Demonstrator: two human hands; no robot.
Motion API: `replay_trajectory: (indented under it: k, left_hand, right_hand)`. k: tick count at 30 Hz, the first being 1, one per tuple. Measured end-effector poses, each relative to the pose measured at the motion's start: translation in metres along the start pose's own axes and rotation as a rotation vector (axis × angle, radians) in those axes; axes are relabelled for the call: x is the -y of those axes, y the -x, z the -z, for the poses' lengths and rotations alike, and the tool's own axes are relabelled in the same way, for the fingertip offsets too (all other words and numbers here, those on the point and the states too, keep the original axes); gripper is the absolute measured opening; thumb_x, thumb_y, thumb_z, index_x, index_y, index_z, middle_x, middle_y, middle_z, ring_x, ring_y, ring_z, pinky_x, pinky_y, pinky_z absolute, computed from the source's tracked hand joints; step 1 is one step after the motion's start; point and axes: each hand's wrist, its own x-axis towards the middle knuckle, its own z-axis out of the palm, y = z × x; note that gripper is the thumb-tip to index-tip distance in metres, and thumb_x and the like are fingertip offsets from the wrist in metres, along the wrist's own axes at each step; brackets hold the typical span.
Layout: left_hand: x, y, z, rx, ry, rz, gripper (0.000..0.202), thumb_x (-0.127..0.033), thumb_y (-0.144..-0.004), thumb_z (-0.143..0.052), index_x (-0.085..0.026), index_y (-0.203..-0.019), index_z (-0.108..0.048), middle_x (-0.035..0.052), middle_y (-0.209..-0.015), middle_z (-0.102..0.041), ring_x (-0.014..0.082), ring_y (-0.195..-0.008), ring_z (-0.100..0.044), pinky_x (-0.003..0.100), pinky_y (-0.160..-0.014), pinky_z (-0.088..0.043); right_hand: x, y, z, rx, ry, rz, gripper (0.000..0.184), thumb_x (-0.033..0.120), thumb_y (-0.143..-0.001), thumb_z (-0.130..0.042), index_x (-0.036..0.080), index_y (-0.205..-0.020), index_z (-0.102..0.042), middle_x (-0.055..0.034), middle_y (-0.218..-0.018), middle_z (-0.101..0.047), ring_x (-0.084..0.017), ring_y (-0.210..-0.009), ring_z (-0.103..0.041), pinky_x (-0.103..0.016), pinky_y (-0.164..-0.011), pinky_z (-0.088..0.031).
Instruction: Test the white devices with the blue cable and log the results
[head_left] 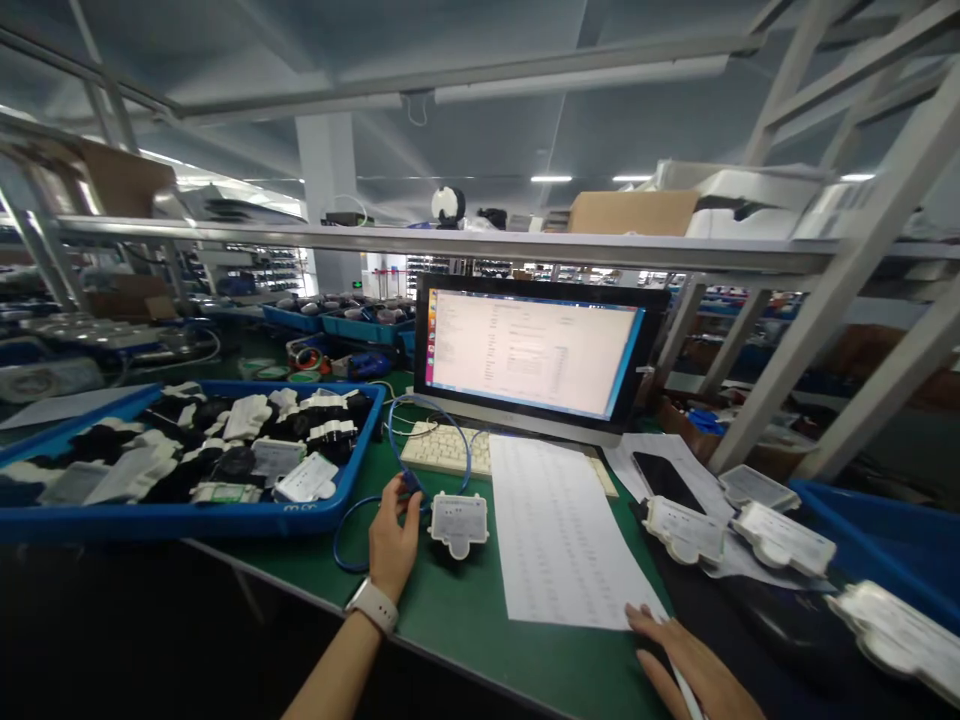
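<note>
My left hand, with a watch on its wrist, has its fingers closed around the dark plug end of a blue cable. Just right of it, a white-edged plastic module with a pale grey face lies on the green bench top. The cable loops up over the keyboard and back round beside the hand. My right hand rests its fingertips on the lower right corner of a printed sheet. A white pen is held between its fingers, partly hidden.
A blue tray full of similar modules stands left. A lit monitor and a keyboard are behind. To the right are a phone, several modules, a black mouse and a blue bin. A shelf crosses above.
</note>
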Motion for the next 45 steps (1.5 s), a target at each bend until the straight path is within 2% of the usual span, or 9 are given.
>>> replay_trajectory:
  k: [9,11,16,20,23,26,34,42,45]
  left_hand:
    - [0.0,0.0,0.0,0.003,0.005,0.003,0.034,-0.037,-0.085,-0.047,-0.017,-0.113,-0.048,0.0126,-0.104,-0.064,0.0209,-0.083,-0.066,0.035,-0.075,-0.054]
    - [0.0,0.0,0.0,-0.003,0.008,0.002,0.034,-0.037,-0.085,-0.047,-0.017,-0.113,-0.048,0.0128,-0.105,-0.064,0.021,-0.083,-0.066,0.035,-0.075,-0.054]
    - [-0.001,0.0,0.0,-0.001,0.005,0.007,0.035,-0.039,-0.085,-0.047,-0.018,-0.113,-0.049,0.0119,-0.102,-0.065,0.0213,-0.082,-0.067,0.035,-0.074,-0.055]
    - [0.0,0.0,0.0,0.007,-0.006,0.011,0.036,-0.039,-0.085,-0.047,-0.018,-0.114,-0.048,0.0123,-0.103,-0.065,0.0217,-0.083,-0.066,0.035,-0.074,-0.054]
    - [0.001,0.0,0.0,0.006,-0.014,0.016,0.036,-0.038,-0.085,-0.047,-0.017,-0.114,-0.047,0.0131,-0.105,-0.064,0.0215,-0.083,-0.066,0.036,-0.074,-0.054]
    - [0.001,-0.001,0.001,0.006,-0.017,0.008,0.036,-0.038,-0.085,-0.047,-0.017,-0.114,-0.047,0.0131,-0.103,-0.064,0.0213,-0.082,-0.066,0.036,-0.074,-0.054]
    - [-0.001,-0.001,0.001,0.006,-0.018,0.007,0.035,-0.037,-0.085,-0.048,-0.017,-0.113,-0.047,0.0129,-0.103,-0.065,0.021,-0.082,-0.066,0.035,-0.074,-0.054]
    - [0.003,0.0,0.0,-0.007,-0.01,-0.008,0.036,-0.037,-0.085,-0.047,-0.015,-0.114,-0.048,0.0124,-0.103,-0.065,0.0196,-0.082,-0.066,0.033,-0.074,-0.054]
    - [0.003,-0.001,0.0,-0.006,-0.01,-0.006,0.036,-0.037,-0.085,-0.047,-0.015,-0.114,-0.048,0.0128,-0.104,-0.064,0.0196,-0.082,-0.066,0.033,-0.074,-0.054]
  right_hand:
    - [-0.002,0.0,-0.005,0.024,-0.025,0.026,0.035,0.044,-0.075,-0.059,0.032,-0.107,-0.066,-0.001,-0.113,-0.063,-0.027,-0.102,-0.06,-0.037,-0.09,-0.05]
    - [-0.003,0.0,-0.004,0.022,-0.07,-0.048,0.037,0.046,-0.074,-0.059,0.031,-0.108,-0.066,-0.0013,-0.114,-0.063,-0.027,-0.103,-0.06,-0.037,-0.091,-0.049]
    - [0.005,-0.016,0.011,-0.013,-0.233,-0.378,0.042,0.054,-0.078,-0.048,0.03,-0.109,-0.065,-0.0032,-0.103,-0.068,-0.026,-0.095,-0.064,-0.035,-0.081,-0.054]
    - [0.018,-0.036,0.019,-0.038,-0.387,-0.431,0.045,0.056,-0.077,-0.047,0.026,-0.103,-0.067,-0.0063,-0.099,-0.068,-0.024,-0.088,-0.065,-0.031,-0.076,-0.054]
    - [0.021,-0.042,0.012,0.008,-0.475,-0.499,0.048,0.058,-0.071,-0.052,0.022,-0.098,-0.07,-0.0076,-0.084,-0.07,-0.023,-0.072,-0.066,-0.029,-0.061,-0.055]
    - [0.021,-0.042,0.002,0.016,-0.511,-0.554,0.047,0.059,-0.068,-0.054,0.022,-0.092,-0.071,-0.0065,-0.073,-0.069,-0.023,-0.067,-0.065,-0.03,-0.059,-0.054]
    - [0.017,-0.039,-0.003,0.029,-0.474,-0.53,0.047,0.061,-0.067,-0.052,0.023,-0.085,-0.073,-0.0042,-0.064,-0.066,-0.02,-0.059,-0.061,-0.029,-0.058,-0.053]
    - [0.029,-0.043,0.004,0.046,-0.389,-0.517,0.045,0.061,-0.064,-0.052,0.024,-0.076,-0.075,-0.0066,-0.08,-0.071,-0.025,-0.074,-0.065,-0.033,-0.073,-0.053]
    - [0.027,-0.042,0.003,0.04,-0.372,-0.516,0.045,0.062,-0.064,-0.052,0.024,-0.077,-0.074,-0.0064,-0.083,-0.071,-0.026,-0.077,-0.065,-0.033,-0.073,-0.053]
